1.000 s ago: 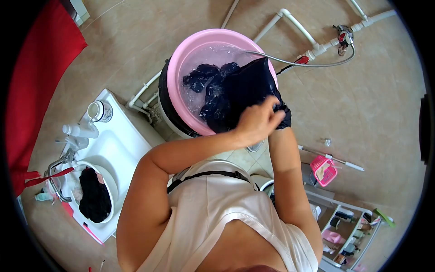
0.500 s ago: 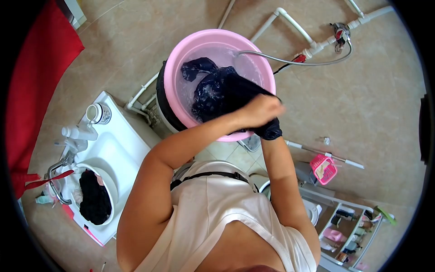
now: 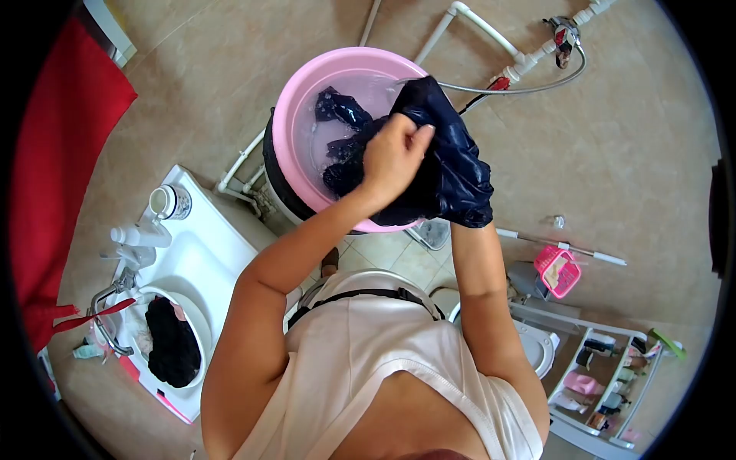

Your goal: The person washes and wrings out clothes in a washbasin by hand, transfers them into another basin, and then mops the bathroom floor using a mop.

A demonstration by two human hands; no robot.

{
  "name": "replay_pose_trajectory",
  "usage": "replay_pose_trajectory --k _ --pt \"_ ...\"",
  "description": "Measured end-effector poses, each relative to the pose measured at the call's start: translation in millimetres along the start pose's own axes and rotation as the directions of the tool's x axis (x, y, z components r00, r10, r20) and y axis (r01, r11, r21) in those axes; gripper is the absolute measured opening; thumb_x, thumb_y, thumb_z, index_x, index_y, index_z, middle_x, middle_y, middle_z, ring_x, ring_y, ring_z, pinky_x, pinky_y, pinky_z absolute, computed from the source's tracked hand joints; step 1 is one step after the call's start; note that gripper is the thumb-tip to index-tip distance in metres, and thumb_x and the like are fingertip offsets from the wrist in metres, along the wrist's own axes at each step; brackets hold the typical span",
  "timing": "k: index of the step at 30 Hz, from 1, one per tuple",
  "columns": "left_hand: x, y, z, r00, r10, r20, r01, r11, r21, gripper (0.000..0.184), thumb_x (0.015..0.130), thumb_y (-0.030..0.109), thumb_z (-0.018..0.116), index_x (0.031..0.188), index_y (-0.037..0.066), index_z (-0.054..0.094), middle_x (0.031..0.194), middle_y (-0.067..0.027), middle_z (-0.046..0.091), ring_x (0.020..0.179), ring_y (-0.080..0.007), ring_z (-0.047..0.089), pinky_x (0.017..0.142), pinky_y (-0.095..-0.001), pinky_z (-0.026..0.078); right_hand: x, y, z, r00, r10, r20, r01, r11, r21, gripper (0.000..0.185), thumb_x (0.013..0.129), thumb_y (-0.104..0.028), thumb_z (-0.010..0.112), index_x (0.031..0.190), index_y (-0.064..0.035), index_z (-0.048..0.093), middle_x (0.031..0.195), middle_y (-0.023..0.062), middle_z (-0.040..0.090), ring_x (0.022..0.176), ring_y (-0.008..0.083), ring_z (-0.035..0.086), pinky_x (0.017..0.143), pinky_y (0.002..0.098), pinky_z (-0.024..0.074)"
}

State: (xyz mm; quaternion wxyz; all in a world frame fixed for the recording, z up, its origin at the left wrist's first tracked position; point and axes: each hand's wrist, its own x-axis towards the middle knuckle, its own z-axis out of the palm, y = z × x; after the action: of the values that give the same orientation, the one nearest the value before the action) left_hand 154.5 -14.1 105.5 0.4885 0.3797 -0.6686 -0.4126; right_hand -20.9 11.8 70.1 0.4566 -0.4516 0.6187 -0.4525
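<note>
Wet dark blue cloth (image 3: 460, 165) lies partly in the water of a pink basin (image 3: 295, 165) and is drawn over its right rim. My left hand (image 3: 395, 153) is above the basin, its curled fingers closed on this cloth. The cloth covers my right hand completely, down to the wrist, so those fingers are hidden. A thin metal hose (image 3: 529, 90) runs to the basin's upper right edge, where the cloth hides its end.
At left, a white sink (image 3: 199, 257) holds a white tub (image 3: 201, 330) with black cloth, beside bottles and a mug (image 3: 170, 202). White pipes (image 3: 487, 31) run behind the basin. A pink basket (image 3: 558, 271) and a shelf rack (image 3: 613, 376) stand at right, and red cloth hangs far left.
My left hand has moved up and left from beyond the basin's right rim. The cloth around my right hand has risen and spread, and more of it is out of the water.
</note>
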Motion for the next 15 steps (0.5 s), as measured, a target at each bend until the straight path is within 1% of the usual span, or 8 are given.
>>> replay_pose_trajectory --k 1,4,7,8,10,11,13,15 --pt "2.7 -18.1 -0.1 0.998 -0.036 -0.053 0.035 0.999 -0.008 0.035 0.088 0.034 0.061 0.078 0.003 0.047 0.067 -0.0154 0.056 0.059 -0.0324 0.056 0.056 -0.0408 0.044 2.7 0.7 3.7 1.0 -0.002 0.01 0.002 1.0 -0.005 0.026 0.082 -0.017 0.061 0.096 0.005 0.065 0.089 0.0166 0.068 0.076 0.0215 0.065 0.067 0.0369 0.0508" --pt "-2.2 -33.3 5.8 0.953 -0.287 0.099 0.302 0.861 -0.409 0.036 0.092 0.039 0.057 0.088 0.005 0.045 0.067 -0.0039 0.047 0.058 -0.016 0.048 0.053 -0.0325 0.041 9.6 3.4 11.2 1.0 0.0 0.022 0.0 1.0 -0.016 0.026 0.081 -0.017 0.061 0.096 0.005 0.065 0.089 0.0166 0.068 0.076 0.0215 0.065 0.067 0.0369 0.0509" --pt "-16.9 -20.9 3.8 0.61 -0.576 0.545 0.793 0.454 -0.407 0.036 0.093 0.039 0.054 0.086 0.005 0.046 0.066 -0.0008 0.047 0.054 -0.0151 0.045 0.051 -0.0293 0.04 9.5 7.3 15.4 0.999 0.016 0.031 -0.015 0.999 -0.03 0.027 0.081 -0.017 0.061 0.096 0.005 0.065 0.089 0.0166 0.068 0.076 0.0214 0.065 0.067 0.0369 0.0509" --pt "-25.1 -37.3 13.0 0.634 -0.54 0.554 0.767 0.527 -0.366 0.033 0.094 0.036 0.052 0.084 0.004 0.049 0.066 -0.0044 0.052 0.05 -0.0159 0.045 0.048 -0.0334 0.041 9.9 9.1 17.0 0.999 0.019 0.038 -0.017 0.999 -0.035 0.027 0.081 -0.017 0.061 0.096 0.005 0.065 0.089 0.0166 0.068 0.076 0.0214 0.065 0.067 0.0369 0.0509" --pt "-40.2 -42.3 21.7 0.911 -0.12 0.395 0.251 0.921 -0.297 0.027 0.092 0.027 0.052 0.081 0.003 0.056 0.07 -0.0194 0.061 0.055 -0.0299 0.058 0.048 -0.045 0.043 10.8 10.5 17.0 0.999 0.023 0.043 -0.021 0.999 -0.043 0.027 0.081 -0.017 0.061 0.096 0.005 0.065 0.089 0.0166 0.068 0.076 0.0213 0.065 0.067 0.0369 0.0509" --pt "-50.5 -41.1 22.1 0.925 0.098 0.367 -0.015 0.975 -0.223 0.027 0.091 0.026 0.052 0.08 0.002 0.058 0.072 -0.0241 0.062 0.06 -0.0355 0.061 0.05 -0.0482 0.044 11.1 12.4 18.1 0.999 0.025 0.044 -0.023 0.999 -0.049 0.027 0.081 -0.017 0.061 0.096 0.005 0.065 0.089 0.0166 0.068 0.076 0.0213 0.065 0.067 0.0369 0.0509" --pt "-67.6 -9.4 7.0 0.799 0.142 0.585 -0.269 0.954 0.136 0.032 0.09 0.03 0.055 0.072 0.003 0.057 0.061 -0.0225 0.058 0.054 -0.0332 0.062 0.051 -0.0477 0.047 14.7 13.5 19.1 0.999 0.024 0.046 -0.022 0.998 -0.055 0.027 0.081 -0.017 0.061 0.095 0.005 0.065 0.089 0.0166 0.068 0.076 0.0213 0.065 0.067 0.0369 0.0509" --pt "-78.1 6.2 -0.1 0.721 0.176 0.67 -0.371 0.915 0.16 0.037 0.089 0.035 0.056 0.068 0.004 0.057 0.057 -0.0202 0.058 0.053 -0.039 0.059 0.05 -0.0483 0.047 17.4 12.7 19.5 0.999 0.015 0.051 -0.012 0.998 -0.065 0.027 0.081 -0.017 0.062 0.095 0.005 0.065 0.089 0.0166 0.068 0.076 0.0212 0.065 0.067 0.0369 0.0509"
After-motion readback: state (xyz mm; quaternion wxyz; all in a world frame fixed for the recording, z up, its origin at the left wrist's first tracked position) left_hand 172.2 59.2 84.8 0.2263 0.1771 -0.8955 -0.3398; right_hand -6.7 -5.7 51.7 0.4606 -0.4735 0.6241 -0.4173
